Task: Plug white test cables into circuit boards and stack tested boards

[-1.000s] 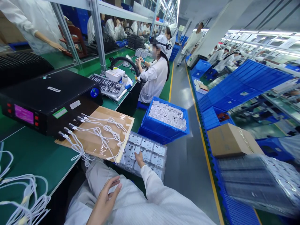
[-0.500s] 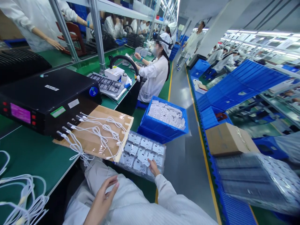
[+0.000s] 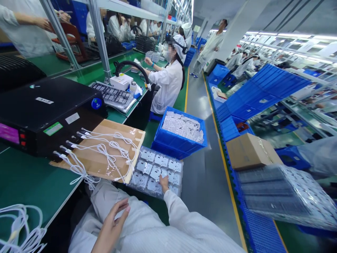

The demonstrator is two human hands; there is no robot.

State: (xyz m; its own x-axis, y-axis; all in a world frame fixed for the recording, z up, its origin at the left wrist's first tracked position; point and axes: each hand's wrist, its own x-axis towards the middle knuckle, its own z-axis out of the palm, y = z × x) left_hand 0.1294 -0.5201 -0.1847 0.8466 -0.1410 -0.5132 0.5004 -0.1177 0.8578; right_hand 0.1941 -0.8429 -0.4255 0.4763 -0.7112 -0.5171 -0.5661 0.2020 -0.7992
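Observation:
My right hand (image 3: pixel 164 182) reaches down to a clear plastic tray (image 3: pixel 180 178) of white rectangular parts. Its thumb and fingers pinch the near edge of one flat white plate (image 3: pixel 157 172), which has small dark holes and lies over the middle of the tray. Other white plates (image 3: pixel 161 160) of the same kind fill the tray's compartments around it. Above my lap, my left hand (image 3: pixel 113 219) hangs with nothing in it, its fingers stretched and the thumb apart. The fingertips of my right hand are partly hidden.
White cables (image 3: pixel 113 146) lie on a cardboard sheet (image 3: pixel 98 165), plugged into a black box (image 3: pixel 47 109). Behind the tray stands a blue crate (image 3: pixel 184 149) of white pieces. A co-worker (image 3: pixel 170 82) sits farther along the bench. More cables (image 3: pixel 21 225) lie at lower left.
The camera view has shifted slightly, so the scene sits farther left. My right hand stays at the white plate, which now lies lower among the others. My left hand keeps nearly the same pose.

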